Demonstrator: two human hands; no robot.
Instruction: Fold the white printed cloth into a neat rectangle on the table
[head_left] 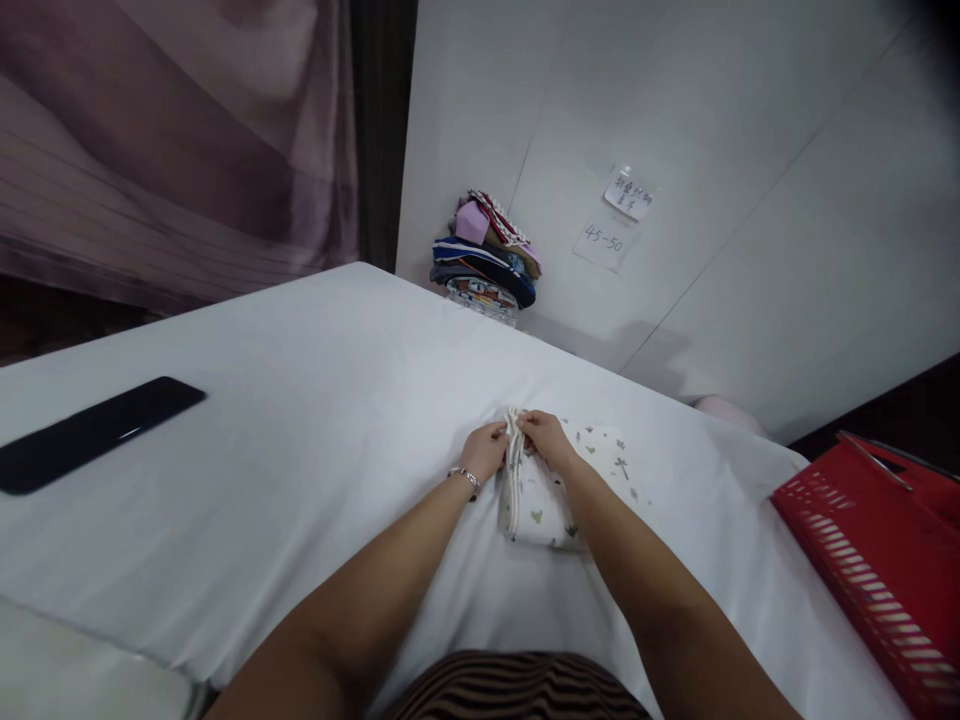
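Observation:
A white folded cloth (541,515) with small green and grey prints lies on the white-covered table in front of me. Its left side shows several stacked layers, and part of the print is hidden under my right forearm. My left hand (484,452), with a bracelet at the wrist, pinches the layered edge near its far left corner. Close beside it, my right hand (546,438) has its fingers closed on the same corner from the right. The fingertips of both hands are nearly touching, with the gathered edge standing up a little between them.
A black phone-like slab (97,430) lies on the table (300,400) at the left. A stack of folded clothes (484,255) stands past the far edge, against the white wall. A red plastic basket (885,540) sits at the right, and a pinkish curtain (187,130) hangs far left.

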